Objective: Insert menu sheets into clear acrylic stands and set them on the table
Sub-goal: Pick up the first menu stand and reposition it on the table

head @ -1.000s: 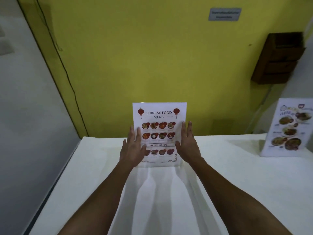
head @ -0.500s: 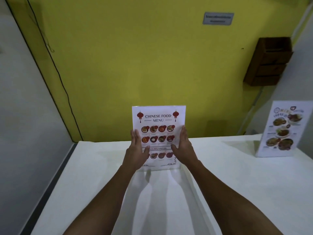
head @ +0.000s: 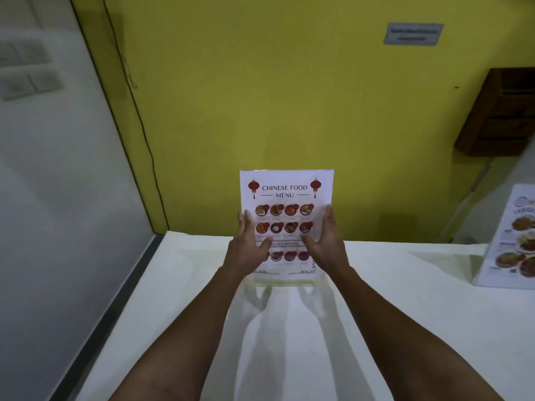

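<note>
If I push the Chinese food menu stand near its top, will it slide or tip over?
The Chinese food menu stand is tall and thin on a narrow clear base, so a push near the top would probably tip it backward rather than slide it. The white tablecloth likely grips the base. The left hand and right hand steady both edges.

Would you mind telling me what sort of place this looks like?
Probably a restaurant or eatery dining area: a Chinese food menu in a clear stand is held upright on a white table, and a second food menu stands at the right.
</note>
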Demonstrator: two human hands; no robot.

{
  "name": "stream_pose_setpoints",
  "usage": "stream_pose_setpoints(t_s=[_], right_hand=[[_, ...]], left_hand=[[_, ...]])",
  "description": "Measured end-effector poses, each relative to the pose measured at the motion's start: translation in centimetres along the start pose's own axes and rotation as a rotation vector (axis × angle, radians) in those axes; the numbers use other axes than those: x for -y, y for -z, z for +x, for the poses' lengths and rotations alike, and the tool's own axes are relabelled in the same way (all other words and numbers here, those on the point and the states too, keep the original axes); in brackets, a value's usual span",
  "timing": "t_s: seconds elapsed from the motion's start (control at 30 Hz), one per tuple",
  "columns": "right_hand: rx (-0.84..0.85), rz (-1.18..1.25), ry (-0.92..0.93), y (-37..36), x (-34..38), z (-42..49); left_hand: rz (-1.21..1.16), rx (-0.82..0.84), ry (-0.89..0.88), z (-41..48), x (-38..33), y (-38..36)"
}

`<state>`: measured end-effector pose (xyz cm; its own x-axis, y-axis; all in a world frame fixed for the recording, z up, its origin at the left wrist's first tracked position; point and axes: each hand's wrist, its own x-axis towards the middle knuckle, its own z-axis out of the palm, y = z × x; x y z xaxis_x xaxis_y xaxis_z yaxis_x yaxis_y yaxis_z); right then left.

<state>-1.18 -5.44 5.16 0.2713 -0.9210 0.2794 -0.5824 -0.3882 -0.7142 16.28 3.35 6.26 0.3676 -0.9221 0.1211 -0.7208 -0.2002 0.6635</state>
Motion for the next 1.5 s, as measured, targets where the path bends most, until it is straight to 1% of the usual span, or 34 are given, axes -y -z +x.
stream_pose_setpoints(t_s=[0.2, 0.27, 0.37, 0.57, 0.73, 0.93, 1.03, 1.23, 1.37, 1.5], right_hand=[[0.056, 0.05, 0.073, -3.3, 4.8, 1.2], [0.068, 0.062, 0.093, -4.2, 5.9, 1.4], [0.11, 0.096, 0.141, -6.9, 8.3, 2.1], [0.163, 0.126, 0.134, -11.6, 11.2, 2.1], [0.173, 0.102, 0.123, -13.6, 10.8, 1.9], [0.177, 0.068, 0.122, -14.1, 9.5, 1.1], [0.153, 0.022, 0.162, -14.2, 8.9, 0.7], [0.136, 0.026, 0.175, -14.2, 8.6, 0.4], [0.175, 0.018, 0.185, -13.8, 8.2, 0.3], [0.247, 0.032, 0.166, -13.4, 8.3, 0.5]], left_hand=[[0.041, -0.082, 0.011, 1.4, 3.1, 5.4], [0.05, -0.082, 0.009, 1.5, 4.0, 6.7], [0.067, -0.111, 0.059, 1.6, 6.4, 9.2], [0.07, -0.113, 0.13, 2.0, 10.8, 11.6], [0.079, -0.053, 0.107, 2.4, 13.4, 12.3], [0.043, 0.029, 0.091, 3.0, 14.4, 11.6], [0.033, 0.037, 0.084, 3.0, 14.8, 11.3], [0.03, 0.047, 0.077, 2.8, 14.9, 11.3], [0.029, 0.062, 0.098, 2.5, 14.9, 11.1], [-0.049, 0.083, 0.137, 2.4, 14.8, 10.4]])
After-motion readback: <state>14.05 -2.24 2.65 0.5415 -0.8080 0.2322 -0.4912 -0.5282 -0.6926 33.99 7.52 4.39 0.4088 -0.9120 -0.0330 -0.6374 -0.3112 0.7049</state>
